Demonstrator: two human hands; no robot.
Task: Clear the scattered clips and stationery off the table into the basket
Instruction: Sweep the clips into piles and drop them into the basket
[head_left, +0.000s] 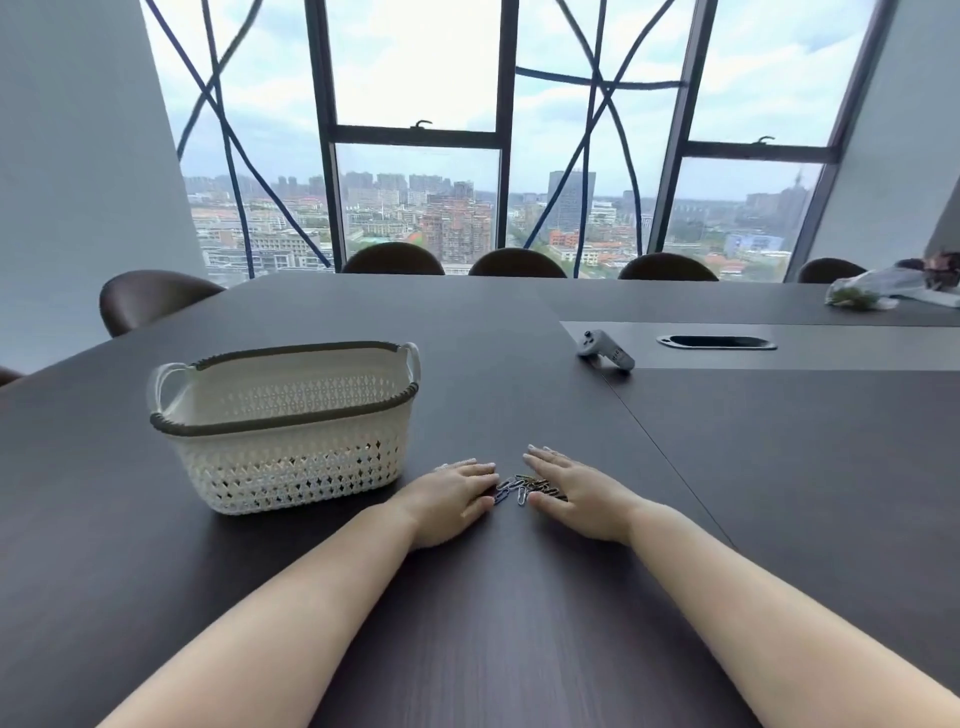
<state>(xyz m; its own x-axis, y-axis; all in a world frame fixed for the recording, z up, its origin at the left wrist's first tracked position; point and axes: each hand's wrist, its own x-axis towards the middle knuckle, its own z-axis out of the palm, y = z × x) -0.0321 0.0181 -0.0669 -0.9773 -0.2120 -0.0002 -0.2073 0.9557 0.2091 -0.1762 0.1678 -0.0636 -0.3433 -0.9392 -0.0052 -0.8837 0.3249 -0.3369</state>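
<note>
A small heap of paper clips (514, 488) lies on the dark table (519, 623), between my two hands. My left hand (452, 501) rests flat on the table just left of the clips, fingers together and pointing forward. My right hand (574, 493) lies flat on the right side of the heap, its fingers touching or partly covering some clips. Neither hand holds anything. The white lattice basket (291, 467) with a dark rim and two handles stands to the left of my left hand, a short gap away. Its inside is mostly hidden.
A grey handheld controller (605, 352) lies further back right, beside an oval cable port (716, 342). A plastic bag with greenery (878, 291) sits at the far right. Several dark chairs (517, 262) line the far edge below the windows.
</note>
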